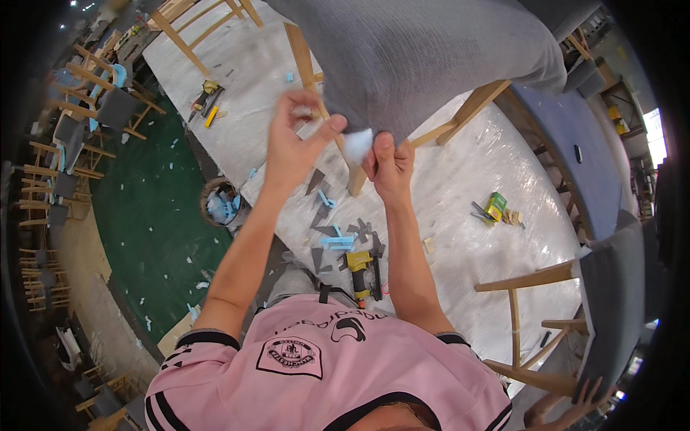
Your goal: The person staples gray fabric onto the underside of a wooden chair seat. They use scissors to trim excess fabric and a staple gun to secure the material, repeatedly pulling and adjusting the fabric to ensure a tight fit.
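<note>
A chair with wooden legs and grey fabric upholstery (431, 50) stands before me on the work surface. White stuffing (358, 146), smeared by motion, shows at the fabric's near lower corner, between my hands. My left hand (291, 144) is beside that corner, thumb and fingers apart, with its thumb tip close to the fabric edge and the fingertips blurred. To the right of the stuffing, my right hand (392, 169) is closed, its thumb pressed against curled fingers at the fabric's lower edge. Its fingertips are partly hidden.
A yellow-and-black staple gun (358, 273) lies near my waist among grey and blue scraps (338, 241). A scrap bucket (221, 202) stands left. A small green-and-yellow box (496, 207) lies right. Another chair (528, 323) and another person's hand (575, 411) are at lower right.
</note>
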A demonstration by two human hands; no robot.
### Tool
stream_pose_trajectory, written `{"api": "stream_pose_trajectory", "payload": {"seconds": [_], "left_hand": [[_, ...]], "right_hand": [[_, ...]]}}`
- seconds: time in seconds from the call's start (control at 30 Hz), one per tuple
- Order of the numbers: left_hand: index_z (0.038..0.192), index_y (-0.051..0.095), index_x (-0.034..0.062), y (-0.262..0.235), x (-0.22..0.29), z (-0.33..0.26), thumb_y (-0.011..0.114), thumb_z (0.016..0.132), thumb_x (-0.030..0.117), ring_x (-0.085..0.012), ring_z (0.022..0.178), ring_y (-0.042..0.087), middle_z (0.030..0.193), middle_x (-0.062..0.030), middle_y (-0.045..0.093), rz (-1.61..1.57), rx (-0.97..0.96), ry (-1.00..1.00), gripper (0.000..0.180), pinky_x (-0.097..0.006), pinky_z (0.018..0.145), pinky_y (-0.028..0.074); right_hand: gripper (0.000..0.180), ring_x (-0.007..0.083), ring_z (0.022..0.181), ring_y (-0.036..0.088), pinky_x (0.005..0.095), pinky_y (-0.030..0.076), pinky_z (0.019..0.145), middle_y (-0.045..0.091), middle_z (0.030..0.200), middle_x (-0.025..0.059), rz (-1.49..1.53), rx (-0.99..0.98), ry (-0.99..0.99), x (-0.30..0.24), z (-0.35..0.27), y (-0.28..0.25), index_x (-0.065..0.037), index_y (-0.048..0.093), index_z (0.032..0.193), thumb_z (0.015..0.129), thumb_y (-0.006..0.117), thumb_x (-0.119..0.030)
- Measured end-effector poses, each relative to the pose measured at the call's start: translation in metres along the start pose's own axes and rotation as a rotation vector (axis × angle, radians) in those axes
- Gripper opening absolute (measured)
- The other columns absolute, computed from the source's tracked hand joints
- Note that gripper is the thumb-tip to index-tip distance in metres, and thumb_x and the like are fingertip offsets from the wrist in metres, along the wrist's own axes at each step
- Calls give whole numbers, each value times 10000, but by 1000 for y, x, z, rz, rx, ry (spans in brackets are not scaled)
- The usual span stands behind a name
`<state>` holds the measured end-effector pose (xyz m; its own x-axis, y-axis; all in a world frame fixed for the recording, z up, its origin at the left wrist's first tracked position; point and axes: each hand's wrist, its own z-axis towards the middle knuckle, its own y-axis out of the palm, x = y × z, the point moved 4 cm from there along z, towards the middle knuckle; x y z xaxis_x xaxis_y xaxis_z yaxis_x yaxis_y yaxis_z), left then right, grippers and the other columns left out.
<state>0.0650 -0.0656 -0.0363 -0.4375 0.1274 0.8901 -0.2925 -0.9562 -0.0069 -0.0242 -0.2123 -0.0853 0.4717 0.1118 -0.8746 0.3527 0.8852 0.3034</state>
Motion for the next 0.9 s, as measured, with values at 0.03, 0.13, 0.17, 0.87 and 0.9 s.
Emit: {"api": "stream_pose_trajectory", "payload": {"seconds": [0.03,0.13,0.17,0.87,0.9], "left_hand": [[1010,672,50,-5,28,16,879,819,289,-184,1041,610,1152,-83,659,127,43,248,370,-354,912,468],[1246,663,6,-1,84,51,868,809,300,-304,1303,539,1359,-146,614,383,-188,776,565,-432,1108,387],[1335,656,-11,6,87,57,848,827,301,-341,1400,505,1438,-160,598,436,-319,923,627,-458,1177,349],[1231,726,-4,35,71,62,735,871,263,-450,1287,593,1265,-183,715,512,-158,1169,448,-531,1132,392],[1241,723,-1,34,74,63,741,867,263,-450,1291,590,1276,-183,710,532,-190,1181,458,-532,1138,384]], "right_hand": [[722,68,419,410,256,268,407,445,453,-21,11,21,-12,1,1,2,-71,504,507,1025,565,-570],[720,65,427,406,255,273,415,444,459,-22,47,-36,-1,0,5,3,-65,516,517,1029,559,-569],[718,66,430,409,253,275,417,444,460,-23,48,-33,4,1,4,3,-64,517,518,1031,558,-565],[720,88,427,421,273,292,430,439,448,-18,-10,15,7,-3,-1,8,-67,495,505,1068,511,-517],[718,87,428,421,274,293,431,437,447,-18,-4,16,7,-4,1,9,-66,496,506,1068,514,-514]]}}
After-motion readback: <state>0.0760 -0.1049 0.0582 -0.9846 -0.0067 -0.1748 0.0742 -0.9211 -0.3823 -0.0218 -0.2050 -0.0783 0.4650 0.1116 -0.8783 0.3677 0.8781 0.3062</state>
